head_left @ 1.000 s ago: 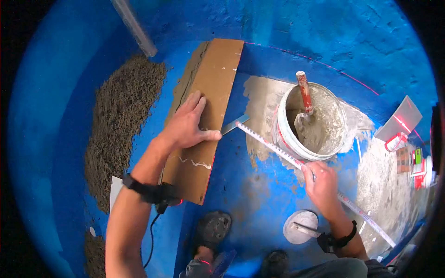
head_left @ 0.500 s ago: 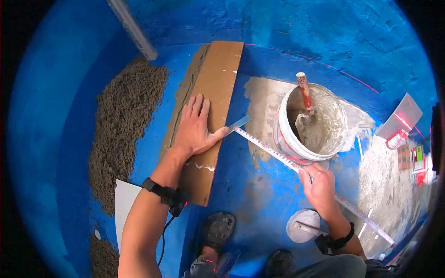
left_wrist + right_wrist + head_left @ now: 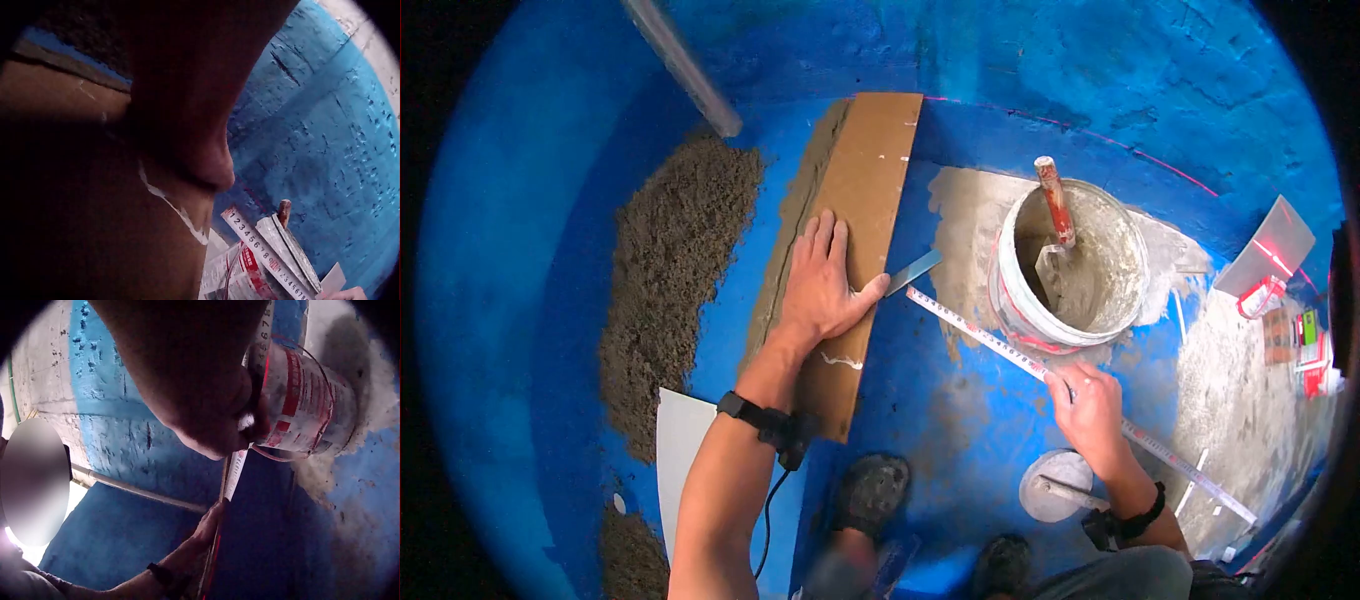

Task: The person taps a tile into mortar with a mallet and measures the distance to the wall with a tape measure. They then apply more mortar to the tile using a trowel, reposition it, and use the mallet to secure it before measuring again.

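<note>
My left hand (image 3: 825,290) lies with extended fingers on a long brown board (image 3: 878,170), its thumb at the board's right edge. Wet mortar (image 3: 798,215) runs along the board's left side. Beside the thumb tip, a thin grey-blue strip (image 3: 917,270) sticks out to the right. My right hand (image 3: 1090,410) grips a white ruler (image 3: 980,337) marked with numbers, which slants from near the strip down to the lower right. In the left wrist view the ruler's numbered end (image 3: 240,225) shows just past the board's edge. The right wrist view shows curled fingers around the ruler.
A mortar-smeared bucket (image 3: 1010,300) with a red-handled trowel (image 3: 1055,205) stands beyond my right hand. A round, handled disc (image 3: 1040,500) lies near my right wrist. Dark loose mortar (image 3: 670,260) is heaped at left, a white panel (image 3: 680,440) by my left forearm. Feet are below.
The ruler's end has shifted slightly toward me, away from the grey-blue strip it overlapped before. My left hand and forearm have moved a little to the right over the board.
</note>
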### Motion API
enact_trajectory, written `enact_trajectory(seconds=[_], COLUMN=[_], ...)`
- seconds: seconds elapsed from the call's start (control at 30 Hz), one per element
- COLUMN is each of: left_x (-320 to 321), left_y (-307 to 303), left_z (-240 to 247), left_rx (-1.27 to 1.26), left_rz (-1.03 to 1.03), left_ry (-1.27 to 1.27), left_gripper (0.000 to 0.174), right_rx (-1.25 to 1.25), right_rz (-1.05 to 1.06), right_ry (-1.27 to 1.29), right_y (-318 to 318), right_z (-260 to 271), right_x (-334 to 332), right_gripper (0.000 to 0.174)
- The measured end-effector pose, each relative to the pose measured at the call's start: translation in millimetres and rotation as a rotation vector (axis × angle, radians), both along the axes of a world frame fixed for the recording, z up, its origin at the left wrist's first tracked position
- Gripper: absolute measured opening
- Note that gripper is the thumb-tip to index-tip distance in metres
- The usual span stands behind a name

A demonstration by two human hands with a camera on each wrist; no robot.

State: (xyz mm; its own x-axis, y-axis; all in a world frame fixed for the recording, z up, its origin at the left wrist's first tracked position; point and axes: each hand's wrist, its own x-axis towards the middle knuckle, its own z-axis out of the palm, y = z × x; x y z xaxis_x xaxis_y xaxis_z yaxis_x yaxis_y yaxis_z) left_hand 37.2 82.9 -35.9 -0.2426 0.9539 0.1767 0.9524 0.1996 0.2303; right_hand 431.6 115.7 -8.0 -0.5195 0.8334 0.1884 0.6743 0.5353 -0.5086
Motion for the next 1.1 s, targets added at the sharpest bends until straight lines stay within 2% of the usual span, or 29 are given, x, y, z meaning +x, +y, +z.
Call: enact_trajectory(seconds=[0.87,1.03,1.1], left_x=[-2,11,20], left_y=[4,12,16], left_z=[-4,7,12], left_rx=[-0.008,-0.063,-0.102], left_rz=[0.017,0.046,0.129], left_ry=[0.034,0.073,0.124], left_gripper=[0.110,0.112,0.109], right_rx=[-0.116,-0.122,-0.138], right_rz=[0.014,0.002,0.030], right_ry=[-0.025,-0.139,-0.190], right_y=[-7,-15,-17], right_z=[-14,-33,-46], right_x=[15,24,30], right_gripper=[0.016,0.020,0.018])
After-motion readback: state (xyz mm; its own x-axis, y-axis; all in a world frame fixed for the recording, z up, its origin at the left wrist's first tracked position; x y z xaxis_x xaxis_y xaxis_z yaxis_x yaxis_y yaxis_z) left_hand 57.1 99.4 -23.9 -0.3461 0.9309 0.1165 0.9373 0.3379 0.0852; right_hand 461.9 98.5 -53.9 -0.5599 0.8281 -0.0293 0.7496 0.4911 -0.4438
